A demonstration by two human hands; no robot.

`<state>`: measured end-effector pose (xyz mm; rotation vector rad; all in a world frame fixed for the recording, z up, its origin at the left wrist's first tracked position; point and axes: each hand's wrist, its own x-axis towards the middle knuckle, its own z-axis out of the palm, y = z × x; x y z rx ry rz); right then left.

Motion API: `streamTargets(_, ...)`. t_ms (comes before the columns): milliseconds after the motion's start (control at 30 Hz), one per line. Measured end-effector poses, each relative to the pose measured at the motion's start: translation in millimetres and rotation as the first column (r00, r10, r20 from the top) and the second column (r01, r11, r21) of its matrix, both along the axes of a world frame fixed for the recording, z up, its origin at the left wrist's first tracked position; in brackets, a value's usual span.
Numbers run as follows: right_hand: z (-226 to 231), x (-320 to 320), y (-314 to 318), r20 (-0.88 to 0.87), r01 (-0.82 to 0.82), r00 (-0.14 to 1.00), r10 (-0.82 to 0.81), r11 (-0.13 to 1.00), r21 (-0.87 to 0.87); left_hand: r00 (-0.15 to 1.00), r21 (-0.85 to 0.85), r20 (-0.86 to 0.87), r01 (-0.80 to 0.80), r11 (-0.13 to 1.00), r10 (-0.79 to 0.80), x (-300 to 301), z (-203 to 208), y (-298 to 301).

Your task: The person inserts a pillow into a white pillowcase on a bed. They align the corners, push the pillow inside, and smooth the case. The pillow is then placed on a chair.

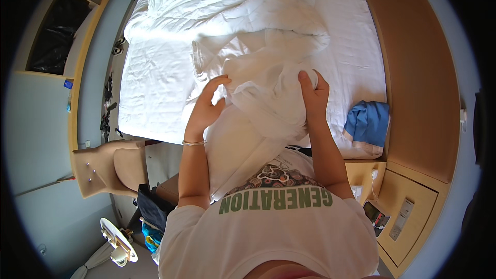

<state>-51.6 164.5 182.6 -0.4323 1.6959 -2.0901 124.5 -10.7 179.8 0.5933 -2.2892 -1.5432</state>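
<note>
In front of my body is a loose, crumpled white pillowcase (266,108), bunched over the near part of the bed. A plump white pillow (227,147) seems to lie against my shirt below it; the folds hide where one ends and the other begins. My right hand (314,95) grips the pillowcase at its right side, thumb up and fingers curled round the fabric. At the left side, my left hand (206,107) has its thumb and fingers apart, curved beside the cloth with nothing visibly pinched between them. A bracelet circles the left wrist.
A rumpled white duvet (232,0) covers the far part of the bed (150,88). Folded blue cloth (368,124) lies at the right edge, beside a brown headboard (418,72). A beige chair (111,168) and a round white tray with a mug (119,256) stand left.
</note>
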Motion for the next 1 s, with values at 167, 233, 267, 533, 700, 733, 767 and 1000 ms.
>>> streamTargets(167,-6,-1,-2,-0.151,0.039,0.987,-0.044,0.999,-0.038,0.996,-0.196,-0.068,0.038,0.980,-0.052,-21,-30,17)
streamTargets(233,-4,-3,-4,-0.169,0.095,0.981,-0.098,0.995,-0.026,0.992,-0.274,-0.093,-0.110,0.955,0.088,-35,-24,18)
streamTargets(267,-1,-7,-5,-0.134,0.137,0.981,-0.140,0.990,-0.029,0.984,-0.069,-0.110,-0.150,0.986,0.142,-39,-15,18)
streamTargets(533,16,-55,13,-0.176,0.368,0.904,-0.389,0.919,-0.138,0.915,-0.785,-0.224,0.035,0.618,-0.336,38,95,64)
streamTargets(700,14,-61,7,-0.076,0.414,0.904,-0.421,0.905,-0.096,0.989,-0.628,-0.051,-0.140,0.765,0.139,29,38,44)
streamTargets(733,10,-60,3,-0.093,0.413,0.902,-0.421,0.906,-0.096,0.955,-0.694,-0.152,-0.287,0.660,0.255,23,21,32)
streamTargets(767,3,-59,-1,-0.102,0.404,0.905,-0.412,0.910,-0.089,0.903,-0.742,-0.285,-0.421,0.522,0.323,16,6,20)
streamTargets(1000,-28,-97,-14,-0.144,0.369,0.925,-0.350,0.919,0.139,0.635,0.740,-0.517,-0.004,0.672,0.574,-4,-21,33)
